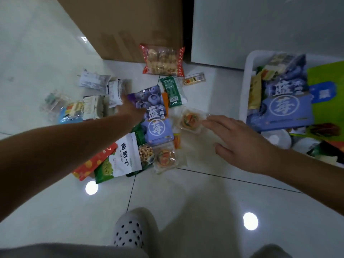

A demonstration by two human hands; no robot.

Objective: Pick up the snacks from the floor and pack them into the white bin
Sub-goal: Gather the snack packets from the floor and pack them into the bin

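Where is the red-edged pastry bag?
Head view, top centre: the red-edged pastry bag lies by the cardboard box, beyond the green packet.

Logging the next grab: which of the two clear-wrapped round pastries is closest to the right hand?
The farther pastry, right at the right hand's fingertips; the other pastry lies beside the white raisin bag.
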